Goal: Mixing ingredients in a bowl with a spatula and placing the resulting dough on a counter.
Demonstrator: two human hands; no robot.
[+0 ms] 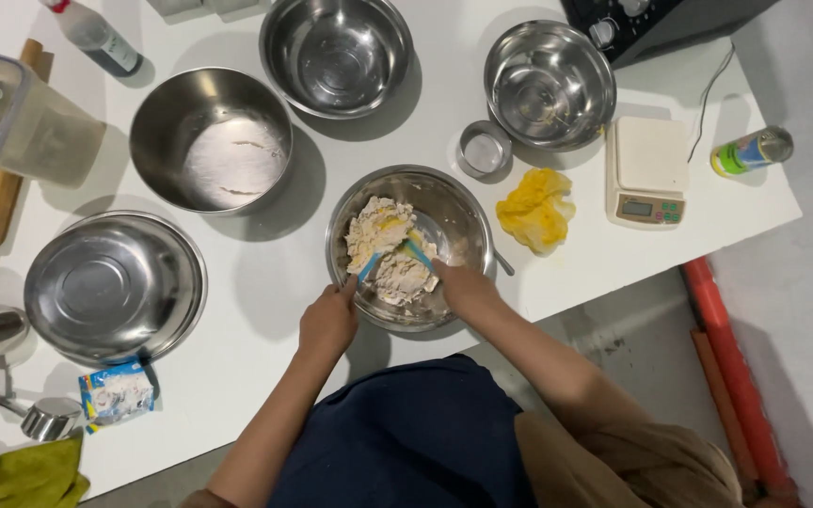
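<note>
Currently mixing: your left hand (328,320) grips the bowl (454,202) rim, your right hand (463,285) clasps a blue spatula (416,252) in the crumbly dough (386,249), mid-surface. Next, I'd judge, fold in dry flour.

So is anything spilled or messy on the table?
Nothing spilled. The flour mix stays inside the steel bowl both hands work in. Only the yellow cloth lies crumpled beside it.

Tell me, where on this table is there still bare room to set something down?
Bare table shows between the dough bowl and the upturned bowl, and along the front edge past the yellow cloth below the scale. The back row of bowls is crowded.
</note>
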